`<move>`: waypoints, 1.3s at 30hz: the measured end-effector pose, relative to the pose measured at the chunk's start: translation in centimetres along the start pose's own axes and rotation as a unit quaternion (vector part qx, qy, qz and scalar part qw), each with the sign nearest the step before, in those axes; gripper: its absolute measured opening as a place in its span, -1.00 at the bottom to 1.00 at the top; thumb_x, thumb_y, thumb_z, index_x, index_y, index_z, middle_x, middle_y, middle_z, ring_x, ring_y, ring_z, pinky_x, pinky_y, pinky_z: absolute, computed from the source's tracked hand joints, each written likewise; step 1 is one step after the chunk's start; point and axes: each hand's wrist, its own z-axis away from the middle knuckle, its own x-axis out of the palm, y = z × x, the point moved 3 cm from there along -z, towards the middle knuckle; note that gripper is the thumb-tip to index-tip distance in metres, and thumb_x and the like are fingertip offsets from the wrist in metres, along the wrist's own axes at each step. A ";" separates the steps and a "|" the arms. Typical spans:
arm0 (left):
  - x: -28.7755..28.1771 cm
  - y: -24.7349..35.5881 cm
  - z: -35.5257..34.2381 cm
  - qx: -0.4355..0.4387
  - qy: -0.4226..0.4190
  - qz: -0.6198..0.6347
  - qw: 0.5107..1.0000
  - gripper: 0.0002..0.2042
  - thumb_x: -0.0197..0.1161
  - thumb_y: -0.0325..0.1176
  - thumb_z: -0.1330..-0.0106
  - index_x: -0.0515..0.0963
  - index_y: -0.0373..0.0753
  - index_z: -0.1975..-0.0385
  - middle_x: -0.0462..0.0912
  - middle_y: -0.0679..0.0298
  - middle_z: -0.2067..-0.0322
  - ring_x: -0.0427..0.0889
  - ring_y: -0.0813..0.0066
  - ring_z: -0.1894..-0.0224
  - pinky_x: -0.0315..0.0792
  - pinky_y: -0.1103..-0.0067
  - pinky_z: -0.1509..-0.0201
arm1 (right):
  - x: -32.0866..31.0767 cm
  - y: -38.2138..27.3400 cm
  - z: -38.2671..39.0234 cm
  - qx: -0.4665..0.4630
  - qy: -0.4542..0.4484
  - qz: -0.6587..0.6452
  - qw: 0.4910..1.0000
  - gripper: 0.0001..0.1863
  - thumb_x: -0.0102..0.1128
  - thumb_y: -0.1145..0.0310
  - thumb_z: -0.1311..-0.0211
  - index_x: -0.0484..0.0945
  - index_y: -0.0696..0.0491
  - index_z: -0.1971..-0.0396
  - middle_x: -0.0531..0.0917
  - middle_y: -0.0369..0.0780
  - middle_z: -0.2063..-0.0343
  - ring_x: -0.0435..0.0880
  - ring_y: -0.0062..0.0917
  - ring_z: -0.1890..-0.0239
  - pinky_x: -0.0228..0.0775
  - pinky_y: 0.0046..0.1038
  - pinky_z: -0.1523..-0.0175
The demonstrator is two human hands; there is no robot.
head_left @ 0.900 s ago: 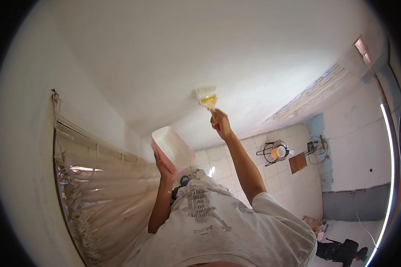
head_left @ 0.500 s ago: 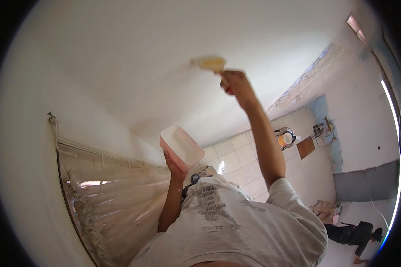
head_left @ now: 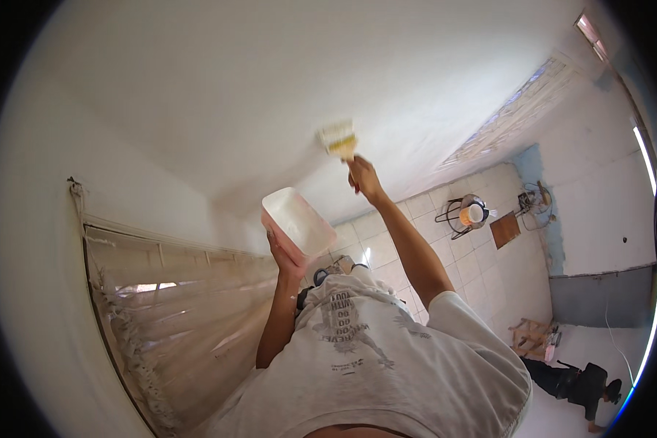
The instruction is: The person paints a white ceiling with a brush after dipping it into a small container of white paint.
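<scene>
My right hand (head_left: 363, 177) is closed round the handle of a wide paintbrush (head_left: 339, 140), whose pale bristles are at the white wall (head_left: 255, 102). Whether the bristles press on the wall I cannot tell for sure. Lower and to the left, my left hand (head_left: 287, 255) grips a pink plastic tub (head_left: 297, 225) from its side and underneath. The tub is tilted with its mouth toward the wall, and its inside looks coated with white paint. A soft shadow falls on the wall beside the brush.
A curtained window (head_left: 175, 292) is at the left. On the tiled floor (head_left: 409, 252) stands a stool (head_left: 456, 217) with an orange and white bucket (head_left: 471, 214); a brown board (head_left: 505, 231) lies near it. Another person (head_left: 577, 383) in dark clothes is at the far right.
My right hand has brought the paintbrush down the wall, closer to the tub. My left hand holds the tub in nearly the same place.
</scene>
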 end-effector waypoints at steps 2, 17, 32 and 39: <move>1.1 -0.9 -0.5 -0.016 -0.021 -0.005 1.000 -0.23 -0.08 0.40 -0.51 0.18 0.08 -0.57 0.38 0.25 -0.47 0.42 0.00 -0.47 0.32 -0.16 -0.50 | -3.2 9.6 -1.1 0.125 0.024 0.038 0.991 -0.63 0.04 0.09 -0.56 0.64 0.11 0.17 0.52 -0.25 0.69 0.36 -0.61 0.75 0.20 -0.50 0.64; 5.1 -2.6 1.7 0.058 -0.019 -0.039 0.997 -0.26 -0.17 0.35 -0.59 0.15 0.00 -0.58 0.38 0.21 -0.46 0.45 0.03 -0.45 0.37 -0.09 -0.51 | -2.9 -29.2 6.7 -0.252 0.089 -0.006 0.964 -0.56 0.10 0.07 -0.62 0.66 0.21 0.11 0.53 -0.32 0.76 0.43 -0.70 0.69 0.27 -0.48 0.50; 6.8 -4.0 1.9 0.093 0.009 -0.019 0.995 -0.27 -0.16 0.38 -0.56 0.17 0.07 -0.57 0.37 0.22 -0.48 0.41 0.01 -0.48 0.34 -0.18 -0.50 | -2.5 9.9 -2.1 0.227 -0.054 -0.052 0.971 -0.52 0.11 0.05 -0.60 0.65 0.27 0.12 0.63 -0.23 0.62 0.40 -0.65 0.73 0.23 -0.52 0.63; 7.2 -3.8 3.2 0.131 0.023 -0.039 0.990 -0.29 -0.15 0.33 -0.59 0.17 0.05 -0.58 0.36 0.25 -0.49 0.41 0.06 -0.49 0.34 -0.09 -0.52 | -2.7 -21.0 4.3 -0.048 -0.057 -0.099 0.992 -0.57 0.11 0.10 -0.62 0.67 0.23 0.18 0.58 -0.28 0.64 0.38 -0.72 0.62 0.17 -0.54 0.48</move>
